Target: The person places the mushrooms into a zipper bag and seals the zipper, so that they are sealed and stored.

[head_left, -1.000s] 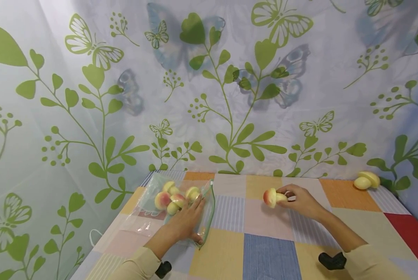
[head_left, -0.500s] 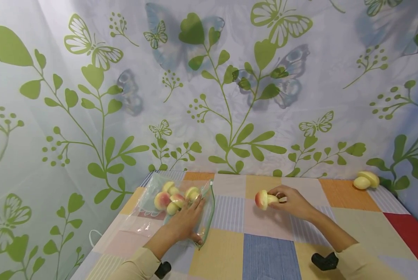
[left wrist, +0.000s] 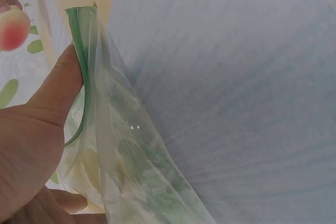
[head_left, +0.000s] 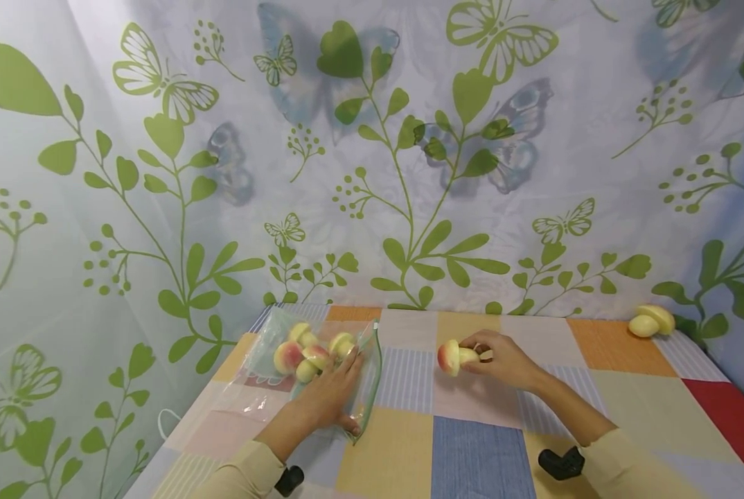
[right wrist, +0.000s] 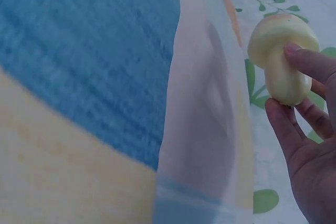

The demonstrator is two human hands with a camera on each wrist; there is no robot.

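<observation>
A toy mushroom (head_left: 450,357) with a red and yellow cap and a pale yellow stem is held in my right hand (head_left: 499,360) above the table. Thumb and fingers grip its stem, as the right wrist view shows. My left hand (head_left: 331,395) rests on a clear plastic zip bag (head_left: 256,398) with a green edge. Its fingers are spread and fairly straight, and in the left wrist view the thumb touches the green edge (left wrist: 84,77). Several similar mushrooms (head_left: 289,357) lie in the bag, one near my left fingertips.
Another yellow mushroom (head_left: 651,321) lies at the far right of the table, by the back wall. A patchwork cloth (head_left: 478,454) covers the table. A printed leaf-and-butterfly curtain (head_left: 372,173) hangs behind it. A thin white cord loop (head_left: 167,423) shows at the left edge.
My right hand has moved left with the mushroom, closer to the bag. My left hand and the bag have stayed almost still.
</observation>
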